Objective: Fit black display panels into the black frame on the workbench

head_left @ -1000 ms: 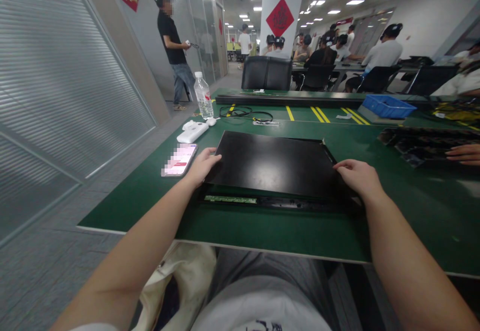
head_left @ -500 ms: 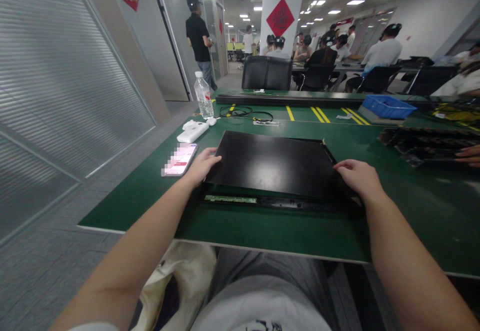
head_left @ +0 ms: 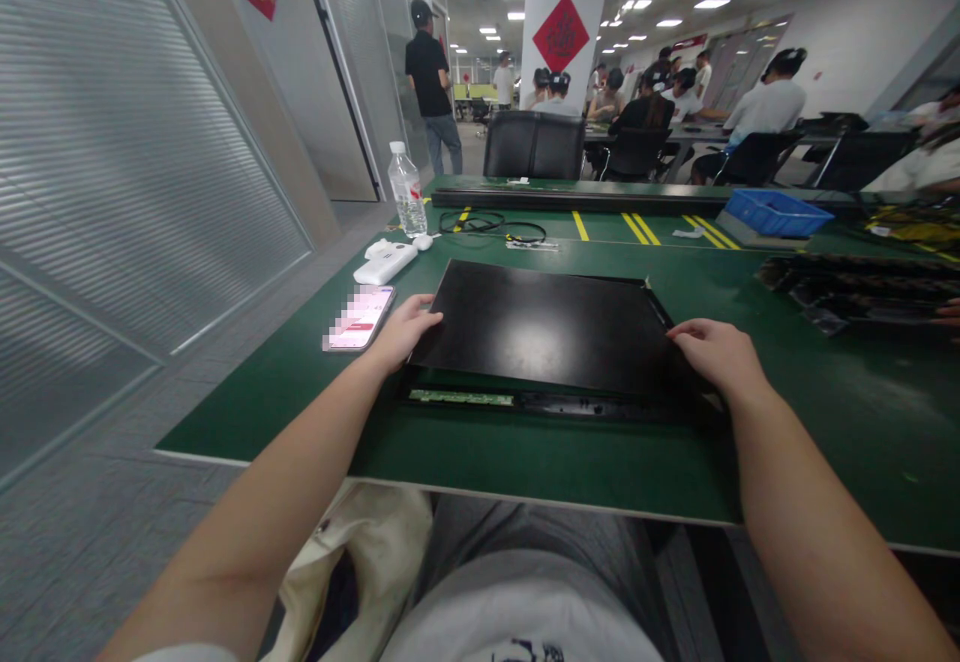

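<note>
The left hand [head_left: 403, 335], partly curled, gripped the left edge of the black panel [head_left: 540, 327], which lay between both hands over a frame [head_left: 570, 407], long axis left–right; the right hand [head_left: 716, 354], fingers nearly closed, pinched its right edge.

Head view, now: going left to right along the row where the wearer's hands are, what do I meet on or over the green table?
Phone → left hand → black panel → right hand → dark strips.
</note>
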The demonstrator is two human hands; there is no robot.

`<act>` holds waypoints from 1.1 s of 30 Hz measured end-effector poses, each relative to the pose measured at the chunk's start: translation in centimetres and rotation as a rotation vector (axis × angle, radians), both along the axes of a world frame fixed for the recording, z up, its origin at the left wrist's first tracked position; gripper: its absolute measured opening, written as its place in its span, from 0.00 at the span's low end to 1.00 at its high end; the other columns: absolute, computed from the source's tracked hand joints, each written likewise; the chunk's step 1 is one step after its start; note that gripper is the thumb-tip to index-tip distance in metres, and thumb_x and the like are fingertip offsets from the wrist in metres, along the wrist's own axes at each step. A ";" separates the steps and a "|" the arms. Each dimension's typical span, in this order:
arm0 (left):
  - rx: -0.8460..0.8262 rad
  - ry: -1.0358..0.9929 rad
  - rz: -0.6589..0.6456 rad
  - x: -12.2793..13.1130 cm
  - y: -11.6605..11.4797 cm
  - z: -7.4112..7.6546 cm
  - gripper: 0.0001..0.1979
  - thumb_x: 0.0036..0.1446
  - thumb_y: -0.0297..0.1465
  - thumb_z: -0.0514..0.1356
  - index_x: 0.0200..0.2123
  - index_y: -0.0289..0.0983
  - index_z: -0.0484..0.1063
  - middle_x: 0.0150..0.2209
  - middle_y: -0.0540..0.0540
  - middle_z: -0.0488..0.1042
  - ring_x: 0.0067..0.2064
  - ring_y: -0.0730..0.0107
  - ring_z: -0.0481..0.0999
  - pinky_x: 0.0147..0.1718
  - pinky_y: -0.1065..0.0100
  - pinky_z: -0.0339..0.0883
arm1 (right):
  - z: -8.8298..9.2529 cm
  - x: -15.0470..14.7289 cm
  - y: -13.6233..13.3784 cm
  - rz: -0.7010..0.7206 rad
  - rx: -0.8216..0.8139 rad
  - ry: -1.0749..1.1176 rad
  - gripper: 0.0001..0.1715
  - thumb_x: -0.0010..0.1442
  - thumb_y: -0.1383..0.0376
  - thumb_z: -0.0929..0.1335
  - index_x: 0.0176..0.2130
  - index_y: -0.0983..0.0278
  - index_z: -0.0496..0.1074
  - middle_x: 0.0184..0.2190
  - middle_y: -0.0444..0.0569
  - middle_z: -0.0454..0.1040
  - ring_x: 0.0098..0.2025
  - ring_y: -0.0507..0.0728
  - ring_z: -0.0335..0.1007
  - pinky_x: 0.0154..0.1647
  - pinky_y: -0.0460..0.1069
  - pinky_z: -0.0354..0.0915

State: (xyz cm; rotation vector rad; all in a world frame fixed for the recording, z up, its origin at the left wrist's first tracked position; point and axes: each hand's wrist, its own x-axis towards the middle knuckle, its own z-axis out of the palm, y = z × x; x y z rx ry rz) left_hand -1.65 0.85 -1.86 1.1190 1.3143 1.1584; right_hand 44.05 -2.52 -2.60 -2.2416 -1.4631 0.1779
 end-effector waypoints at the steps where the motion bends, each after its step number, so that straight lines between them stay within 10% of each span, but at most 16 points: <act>1: 0.003 0.000 -0.001 0.0 0.0 0.0 0.18 0.51 0.27 0.69 0.46 0.39 0.74 0.32 0.49 0.81 0.38 0.58 0.84 0.41 0.60 0.80 | 0.0 0.0 0.0 0.000 0.001 0.002 0.13 0.54 0.63 0.68 0.34 0.57 0.84 0.35 0.51 0.83 0.39 0.65 0.77 0.38 0.54 0.67; 33: -0.042 -0.093 -0.059 -0.7 0.6 -0.8 0.29 0.54 0.22 0.67 0.61 0.33 0.74 0.38 0.43 0.86 0.37 0.60 0.86 0.42 0.62 0.80 | -0.2 0.5 0.1 -0.021 0.022 0.052 0.10 0.53 0.62 0.69 0.31 0.57 0.83 0.30 0.50 0.81 0.36 0.64 0.76 0.41 0.55 0.69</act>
